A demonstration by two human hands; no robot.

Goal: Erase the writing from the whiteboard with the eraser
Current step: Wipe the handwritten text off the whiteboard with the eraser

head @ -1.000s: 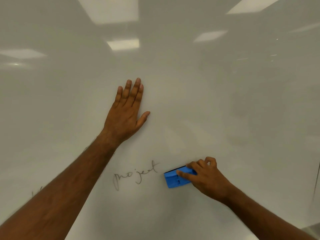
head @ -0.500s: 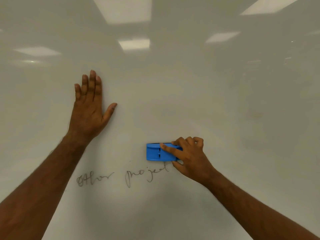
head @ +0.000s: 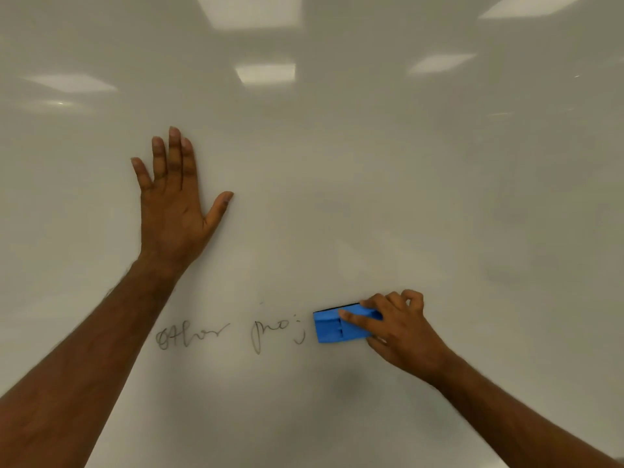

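A glossy whiteboard fills the view. Thin dark handwriting runs along its lower middle: "other" on the left, then "proj". A blue eraser lies flat on the board just right of the "j", covering the spot where the word's end was. My right hand grips the eraser from the right, with the index finger stretched over its back. Pressed flat on the board above the word "other" is my left hand, fingers spread, holding nothing.
Ceiling light panels reflect in the upper part of the whiteboard. Faint smudges of wiped ink show on the right side. Both forearms reach in from the bottom corners.
The eraser came down from above the writing onto the end of "project"; the last letters are gone. My left hand stayed flat on the board, and the view shifted a little.
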